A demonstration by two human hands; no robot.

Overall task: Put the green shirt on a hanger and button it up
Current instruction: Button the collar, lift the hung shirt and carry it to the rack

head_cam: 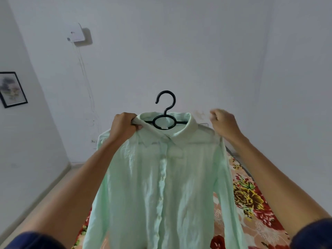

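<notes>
Shirt (161, 186) hangs buttoned on hanger (164, 112), my left hand (124, 125) gripping collar, right hand (223, 124) curled at shoulder, grip unclear.

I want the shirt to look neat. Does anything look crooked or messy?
Yes. The collar of the green shirt sits unevenly: its left side is bunched where the left hand grips it, while the right side lies flat. The fabric is wrinkled. The hanger looks straight.
</notes>
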